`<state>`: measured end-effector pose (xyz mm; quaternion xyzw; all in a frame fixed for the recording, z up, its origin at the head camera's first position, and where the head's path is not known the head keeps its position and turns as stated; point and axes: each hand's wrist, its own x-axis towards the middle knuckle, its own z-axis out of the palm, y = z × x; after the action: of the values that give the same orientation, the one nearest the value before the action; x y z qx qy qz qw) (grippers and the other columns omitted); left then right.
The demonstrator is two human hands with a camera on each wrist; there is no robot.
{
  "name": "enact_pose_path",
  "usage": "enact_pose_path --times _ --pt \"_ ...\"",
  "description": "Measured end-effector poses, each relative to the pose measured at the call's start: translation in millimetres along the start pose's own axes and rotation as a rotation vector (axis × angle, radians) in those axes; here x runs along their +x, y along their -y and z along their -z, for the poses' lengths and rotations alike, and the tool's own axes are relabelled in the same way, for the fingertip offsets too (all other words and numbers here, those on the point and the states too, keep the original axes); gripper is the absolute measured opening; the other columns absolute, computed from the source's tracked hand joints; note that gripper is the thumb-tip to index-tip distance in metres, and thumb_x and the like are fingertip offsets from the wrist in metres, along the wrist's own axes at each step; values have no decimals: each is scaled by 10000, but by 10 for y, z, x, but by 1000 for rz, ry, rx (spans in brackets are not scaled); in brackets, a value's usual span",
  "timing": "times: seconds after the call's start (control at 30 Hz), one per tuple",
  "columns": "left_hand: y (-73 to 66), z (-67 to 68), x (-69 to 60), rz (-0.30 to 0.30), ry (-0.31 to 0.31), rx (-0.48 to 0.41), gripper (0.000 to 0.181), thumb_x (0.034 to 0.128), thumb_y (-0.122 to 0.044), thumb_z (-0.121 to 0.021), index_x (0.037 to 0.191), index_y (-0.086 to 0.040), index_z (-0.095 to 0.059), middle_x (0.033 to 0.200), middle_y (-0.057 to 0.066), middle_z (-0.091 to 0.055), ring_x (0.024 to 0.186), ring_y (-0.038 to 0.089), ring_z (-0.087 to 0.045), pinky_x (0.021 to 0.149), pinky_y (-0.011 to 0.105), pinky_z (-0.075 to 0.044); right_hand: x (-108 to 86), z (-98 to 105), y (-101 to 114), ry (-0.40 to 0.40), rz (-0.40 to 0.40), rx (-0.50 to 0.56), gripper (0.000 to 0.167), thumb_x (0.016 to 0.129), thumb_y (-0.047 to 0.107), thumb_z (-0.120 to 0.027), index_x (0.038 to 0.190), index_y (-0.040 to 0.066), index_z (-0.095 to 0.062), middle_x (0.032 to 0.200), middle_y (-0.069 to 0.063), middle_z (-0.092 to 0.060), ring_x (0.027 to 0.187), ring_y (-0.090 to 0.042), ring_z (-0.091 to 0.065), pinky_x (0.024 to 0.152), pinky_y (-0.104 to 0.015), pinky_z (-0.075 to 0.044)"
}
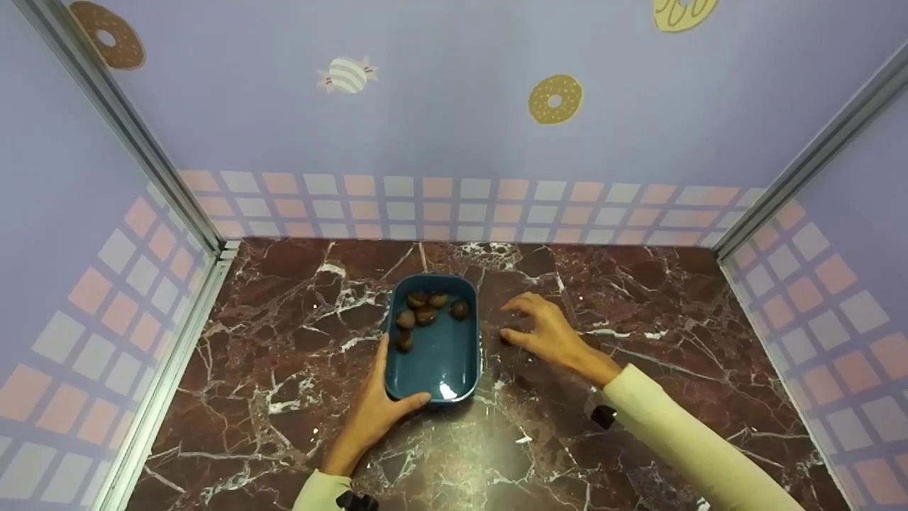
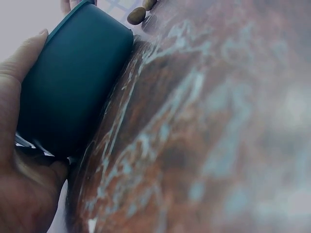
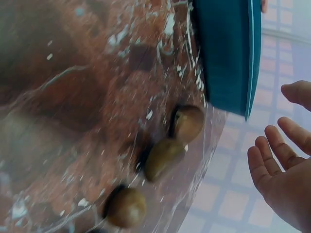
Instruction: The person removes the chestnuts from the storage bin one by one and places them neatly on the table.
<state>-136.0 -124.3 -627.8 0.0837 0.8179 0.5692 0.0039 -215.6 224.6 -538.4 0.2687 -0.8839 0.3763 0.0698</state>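
Container (image 1: 434, 369): six brown lumps (image 1: 425, 315) inside, at least three left outside. Left hand (image 1: 376, 409) grips it; right hand (image 1: 547, 328) empty, relaxed.

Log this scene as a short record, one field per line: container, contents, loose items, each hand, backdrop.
Container: teal tray on a marbled tabletop
Contents: six brown pieces visible, mostly toward the far end
Loose items: three similar pieces on the tabletop, seen in the right wrist view
Left hand: grips the tray's near-left corner
Right hand: right of the tray, nothing visibly held
Backdrop: lilac wall with doughnut pictures
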Motion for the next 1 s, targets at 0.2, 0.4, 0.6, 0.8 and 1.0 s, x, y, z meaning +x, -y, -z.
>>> enact_pose_path --times 0.2,0.4,0.6,0.8,1.0 --pt "6 -5 5 -2 1 -17 1318 824 -382 -998 1784 -123 -134 1806 231 -204 1639 455 -263 1285 678 -254 89 -162 118 48 14 116 361 915 0 -859 1251 -54 -738 1187 -203 -713 1045 -375 -746 904 -562 -643" --pt "-7 -1 4 4 17 -47 1308 842 -349 -990 1787 -130 -113 1810 236 -183 1644 467 -242 1276 702 -253 168 -290 207 102 24 142 391 947 20 -837 1309 -59 -714 1221 -266 -695 1051 -477 -738 893 -562 -647" --pt "-18 0 -8 36 45 -85 1312 854 -378 -977 1793 -171 -85 1827 204 -130 1660 471 -184 1262 753 -229 246 -390 297 133 71 98 373 960 59 -840 1304 -35 -730 1261 -208 -706 1137 -430 -712 965 -529 -623" --pt "-4 8 -3 32 38 -74 1308 854 -370 -978 1792 -161 -91 1825 206 -143 1654 472 -204 1263 744 -239 308 -502 381 156 95 52 352 960 83 -847 1281 -15 -743 1243 -167 -710 1090 -396 -706 947 -489 -614" --pt "-1 11 -6 20 29 -62 1310 849 -370 -982 1790 -147 -99 1817 218 -164 1646 471 -228 1266 722 -254 385 -626 432 193 99 40 350 968 83 -847 1288 -13 -742 1241 -157 -702 1128 -367 -710 980 -463 -602"
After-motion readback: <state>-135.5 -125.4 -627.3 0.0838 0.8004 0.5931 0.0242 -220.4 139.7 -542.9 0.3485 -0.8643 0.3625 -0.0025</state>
